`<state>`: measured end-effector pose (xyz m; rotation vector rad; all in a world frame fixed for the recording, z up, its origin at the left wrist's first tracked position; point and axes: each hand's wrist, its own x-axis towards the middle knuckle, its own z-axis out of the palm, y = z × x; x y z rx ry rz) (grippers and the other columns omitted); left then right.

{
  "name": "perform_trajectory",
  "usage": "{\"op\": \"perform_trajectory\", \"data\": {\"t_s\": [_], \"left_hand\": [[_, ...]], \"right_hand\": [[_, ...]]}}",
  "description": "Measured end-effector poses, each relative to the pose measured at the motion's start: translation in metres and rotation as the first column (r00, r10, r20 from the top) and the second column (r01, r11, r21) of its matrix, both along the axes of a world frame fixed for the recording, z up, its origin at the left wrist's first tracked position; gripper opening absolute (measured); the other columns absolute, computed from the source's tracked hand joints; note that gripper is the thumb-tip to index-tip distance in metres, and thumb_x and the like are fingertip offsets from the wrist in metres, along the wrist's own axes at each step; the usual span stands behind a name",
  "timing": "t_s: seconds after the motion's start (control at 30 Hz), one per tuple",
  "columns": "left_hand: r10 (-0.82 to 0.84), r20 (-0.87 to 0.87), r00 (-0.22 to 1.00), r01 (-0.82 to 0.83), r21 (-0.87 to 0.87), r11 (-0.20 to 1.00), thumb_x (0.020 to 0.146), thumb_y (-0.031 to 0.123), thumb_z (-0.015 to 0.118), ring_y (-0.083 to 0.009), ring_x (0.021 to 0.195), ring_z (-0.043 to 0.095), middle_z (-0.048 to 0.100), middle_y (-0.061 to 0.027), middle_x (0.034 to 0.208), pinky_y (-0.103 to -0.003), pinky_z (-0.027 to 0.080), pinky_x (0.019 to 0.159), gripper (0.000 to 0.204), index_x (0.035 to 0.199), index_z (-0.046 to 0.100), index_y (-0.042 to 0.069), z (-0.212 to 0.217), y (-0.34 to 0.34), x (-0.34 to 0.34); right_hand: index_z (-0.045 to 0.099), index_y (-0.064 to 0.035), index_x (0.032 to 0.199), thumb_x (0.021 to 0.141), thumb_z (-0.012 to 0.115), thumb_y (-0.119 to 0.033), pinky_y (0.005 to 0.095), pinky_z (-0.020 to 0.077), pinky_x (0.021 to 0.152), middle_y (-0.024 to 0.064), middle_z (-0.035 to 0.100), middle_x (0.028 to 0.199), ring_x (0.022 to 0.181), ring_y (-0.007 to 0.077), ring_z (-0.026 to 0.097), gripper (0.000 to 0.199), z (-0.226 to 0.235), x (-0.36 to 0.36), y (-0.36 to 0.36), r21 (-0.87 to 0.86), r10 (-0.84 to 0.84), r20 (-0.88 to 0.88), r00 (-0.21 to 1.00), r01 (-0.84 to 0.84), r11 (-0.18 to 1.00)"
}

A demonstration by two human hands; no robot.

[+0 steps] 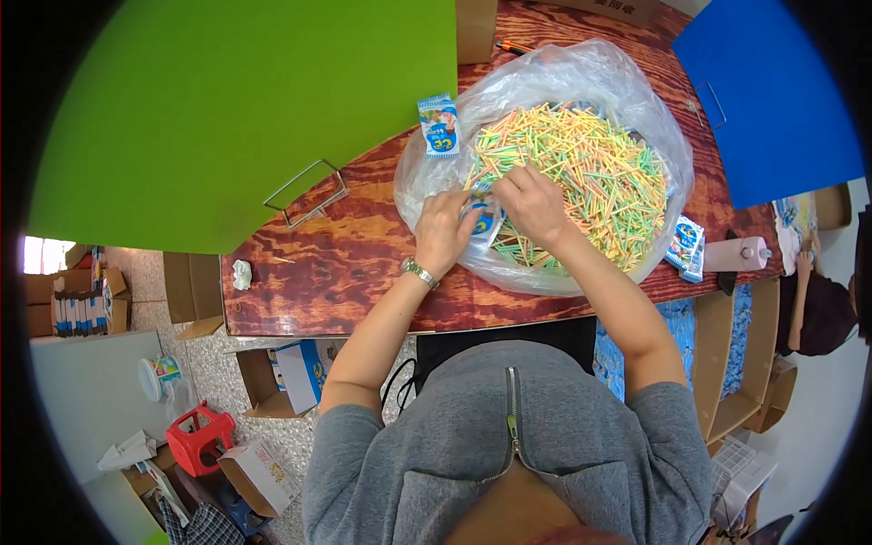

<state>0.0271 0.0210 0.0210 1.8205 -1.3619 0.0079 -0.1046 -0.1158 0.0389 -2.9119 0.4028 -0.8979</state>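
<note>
The small blue and white packet (482, 218) sits at the near left edge of the heap of sticks (581, 173), over the rim of the clear plastic bag (545, 82), and both my hands are on it. My left hand (442, 229) has its grip pinched on the packet's left side, fingers curled down over it. My right hand (534, 204) lies just beside it, fingers bent and pressed together on the packet's upper right edge, knuckles over the sticks. The sticks are thin and straight, in pink, yellow, green and orange, piled loose and crossing one another inside the bag. The bag is spread open on the dark red wood tabletop (336, 263), directly ahead of me. A silver wristwatch (420, 272) is on my left wrist. A second packet of the same kind (440, 125) stands just outside the bag at its upper left, apart from my hands. Further packets (686, 247) lie at the bag's lower right edge, touching it. A large green board (236, 109) with a wire handle (307, 193) covers the tabletop's left part; a blue board (772, 100) covers the far right. A crumpled white scrap (241, 273) rests at the tabletop's left end. Below, on the floor, are open cardboard boxes (282, 377) and a red stool (200, 439). Another person's sleeve (822, 313) shows at the right edge.
</note>
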Motion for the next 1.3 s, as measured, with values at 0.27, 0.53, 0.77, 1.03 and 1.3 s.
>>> {"op": "perform_trajectory", "data": {"t_s": [0.27,0.53,0.77,1.03,1.3], "left_hand": [[-0.158,-0.448,0.880,0.238,0.128,0.963,0.082,0.014,0.071,-0.0242,0.065,0.061,0.064,-0.0128,0.072,-0.034,0.047,0.060,0.013,0.079,0.067,0.002,-0.005,0.011,0.008],[-0.004,-0.408,0.913,0.104,0.223,0.969,0.075,0.022,0.081,-0.0148,0.055,0.059,0.065,-0.0097,0.064,-0.031,0.045,0.052,0.026,0.075,0.066,0.001,0.001,0.011,0.008],[-0.002,-0.476,0.879,0.076,0.135,0.988,0.080,0.020,0.079,-0.0045,0.059,0.050,0.060,-0.0013,0.062,-0.025,0.043,0.052,0.025,0.074,0.063,0.001,0.000,0.001,0.001],[0.017,-0.445,0.895,0.031,0.100,0.994,0.081,0.021,0.078,-0.0062,0.059,0.054,0.063,-0.0032,0.065,-0.026,0.045,0.054,0.025,0.079,0.065,-0.001,0.006,0.008,0.003],[0.014,-0.525,0.851,0.060,0.124,0.990,0.083,0.019,0.076,-0.0051,0.066,0.056,0.066,-0.0024,0.073,-0.024,0.046,0.058,0.021,0.082,0.066,0.000,0.002,0.006,0.008]], "right_hand": [[0.064,-0.0042,0.096,0.085,0.066,-0.016,0.0413,0.0493,0.067,0.0138,0.063,0.083,0.076,0.0314,0.063,0.017,0.011,-0.018,0.017,0.690,0.127,0.030,0.992,-0.112,0.715],[0.066,-0.0038,0.107,0.090,0.062,-0.017,0.0369,0.0515,0.071,0.0140,0.067,0.092,0.079,0.0305,0.065,0.021,0.027,-0.013,-0.008,0.795,0.282,-0.034,0.959,-0.146,0.589],[0.069,-0.0048,0.094,0.080,0.057,-0.013,0.0427,0.0515,0.081,0.0120,0.060,0.103,0.102,0.0289,0.057,0.020,-0.003,0.049,-0.077,-0.155,-0.143,-0.578,0.804,0.064,0.986],[0.072,-0.0085,0.091,0.084,0.055,-0.018,0.0457,0.0440,0.092,0.0089,0.058,0.109,0.110,0.0247,0.052,0.020,-0.017,0.072,-0.074,-0.314,-0.150,-0.691,0.707,-0.107,0.943],[0.060,-0.0028,0.108,0.089,0.051,-0.019,0.0480,0.0399,0.098,0.0161,0.060,0.113,0.112,0.0332,0.052,0.026,0.034,0.038,-0.095,0.011,0.035,-0.601,0.798,-0.035,0.999]]}}
